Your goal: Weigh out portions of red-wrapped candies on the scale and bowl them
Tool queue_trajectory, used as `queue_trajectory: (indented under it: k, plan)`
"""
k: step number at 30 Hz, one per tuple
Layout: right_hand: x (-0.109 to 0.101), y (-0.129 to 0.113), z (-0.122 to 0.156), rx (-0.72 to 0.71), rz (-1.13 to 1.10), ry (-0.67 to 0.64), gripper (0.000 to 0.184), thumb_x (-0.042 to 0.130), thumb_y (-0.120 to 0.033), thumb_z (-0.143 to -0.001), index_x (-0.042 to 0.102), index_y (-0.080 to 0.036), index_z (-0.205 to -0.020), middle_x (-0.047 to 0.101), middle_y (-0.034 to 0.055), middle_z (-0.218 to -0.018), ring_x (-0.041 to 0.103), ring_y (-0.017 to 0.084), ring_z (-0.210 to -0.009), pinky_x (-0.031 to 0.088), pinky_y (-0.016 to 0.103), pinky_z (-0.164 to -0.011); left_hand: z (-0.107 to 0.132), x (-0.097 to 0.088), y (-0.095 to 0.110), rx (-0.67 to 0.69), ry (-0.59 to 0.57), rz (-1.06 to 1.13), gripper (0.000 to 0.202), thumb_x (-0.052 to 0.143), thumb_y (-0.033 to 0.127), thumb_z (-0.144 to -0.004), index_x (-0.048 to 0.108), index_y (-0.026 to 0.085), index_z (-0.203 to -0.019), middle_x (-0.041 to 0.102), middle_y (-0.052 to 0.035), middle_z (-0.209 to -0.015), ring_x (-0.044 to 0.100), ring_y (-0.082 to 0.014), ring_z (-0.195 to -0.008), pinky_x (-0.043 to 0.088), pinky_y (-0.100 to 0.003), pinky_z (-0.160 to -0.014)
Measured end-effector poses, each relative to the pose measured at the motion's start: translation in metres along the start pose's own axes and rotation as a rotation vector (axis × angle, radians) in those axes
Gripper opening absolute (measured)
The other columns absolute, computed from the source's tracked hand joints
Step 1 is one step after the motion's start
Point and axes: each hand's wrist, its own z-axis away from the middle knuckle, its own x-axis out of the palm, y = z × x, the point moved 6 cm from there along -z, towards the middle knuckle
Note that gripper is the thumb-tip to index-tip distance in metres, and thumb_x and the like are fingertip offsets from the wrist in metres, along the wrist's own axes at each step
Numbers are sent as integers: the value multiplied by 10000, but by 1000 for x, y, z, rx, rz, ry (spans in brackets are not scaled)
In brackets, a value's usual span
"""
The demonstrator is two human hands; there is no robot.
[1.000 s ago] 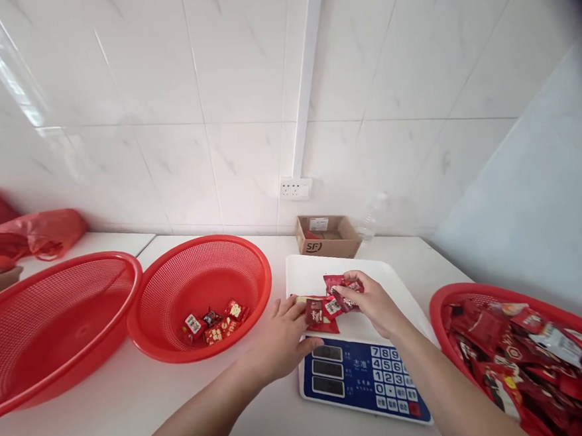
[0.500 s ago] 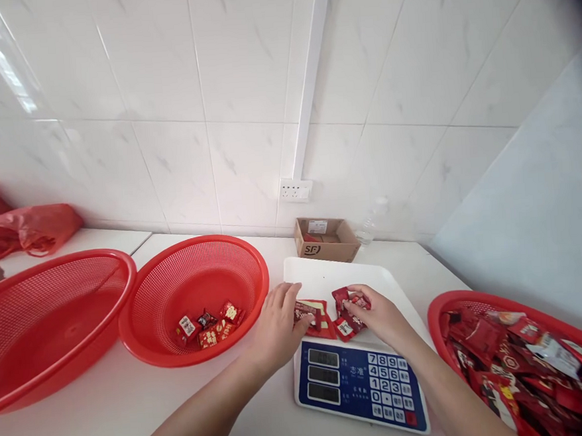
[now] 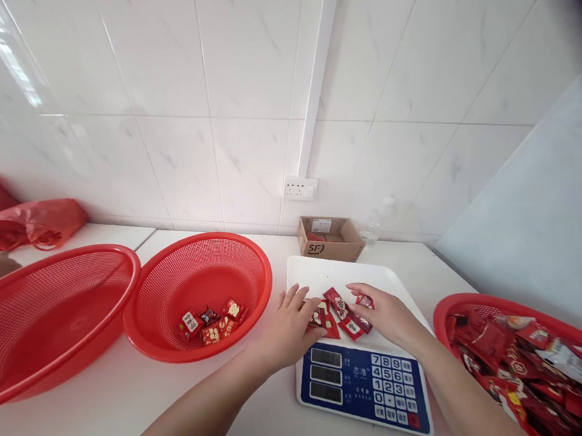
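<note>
Several small red snack packets (image 3: 338, 310) lie spread on the white pan (image 3: 325, 274) of an electronic scale. My left hand (image 3: 289, 326) rests palm down at the pan's front left, with its spread fingers on the leftmost packets. At the front right, my right hand (image 3: 386, 312) is lightly closed, and one red packet (image 3: 364, 300) is pinched between its thumb and fingers. The other packets lie between the two hands.
The scale's blue keypad panel (image 3: 362, 380) faces me. A red mesh basket (image 3: 194, 251) left of it holds several packets. A larger red basket (image 3: 49, 261) is further left, and another (image 3: 456, 299), full of packets, is at the right. A cardboard box (image 3: 330, 238) stands by the wall.
The packets were bunched in both hands and now lie spread on the pan. My right hand has lowered and flattened, and my left hand's fingers have slid further onto the packets.
</note>
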Motion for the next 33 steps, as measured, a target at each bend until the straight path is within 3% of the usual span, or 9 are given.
queue_trajectory:
  k: [7, 17, 22, 30, 33]
  plan:
    - [7, -3, 1, -65, -181, -7, 405, 547, -277, -757, 591, -220, -1156, 617, 66, -1227, 560, 229, -1124, 402, 383, -1001, 1, 9, 0, 23, -44, -2, 548, 538, 433, -892, 401, 200, -1368, 381, -156, -1470, 236, -356, -1398, 239, -590, -1095]
    - [0, 9, -1, 14, -343, 173, 440, 584, -399, -725, 604, -214, -1124, 682, 75, -1013, 646, 221, -873, 509, 365, -799, 3, 11, -3, -12, -112, 16, 571, 483, 490, -907, 361, 233, -1402, 311, -128, -1515, 156, -342, -1422, 199, -579, -1115]
    - [4, 10, -8, 7, -452, 244, 454, 598, -417, -725, 592, -211, -1129, 669, 92, -1044, 635, 231, -914, 508, 381, -814, 2, 9, 0, 0, -106, 15, 563, 496, 466, -908, 370, 216, -1397, 323, -132, -1510, 158, -340, -1421, 197, -585, -1114]
    - [16, -5, -17, -54, -462, 246, 483, 565, -469, -758, 562, -222, -1172, 646, 89, -1113, 635, 237, -936, 499, 415, -848, 5, 4, 4, -22, -96, 23, 564, 563, 404, -885, 377, 229, -1387, 335, -141, -1502, 167, -341, -1418, 208, -619, -1097]
    - [21, -18, -12, -105, -403, 178, 438, 541, -465, -789, 579, -232, -1158, 661, 74, -1084, 645, 223, -909, 497, 404, -859, 8, 3, 3, -21, -87, 25, 587, 553, 407, -890, 344, 231, -1409, 300, -141, -1519, 148, -348, -1420, 212, -627, -1092]
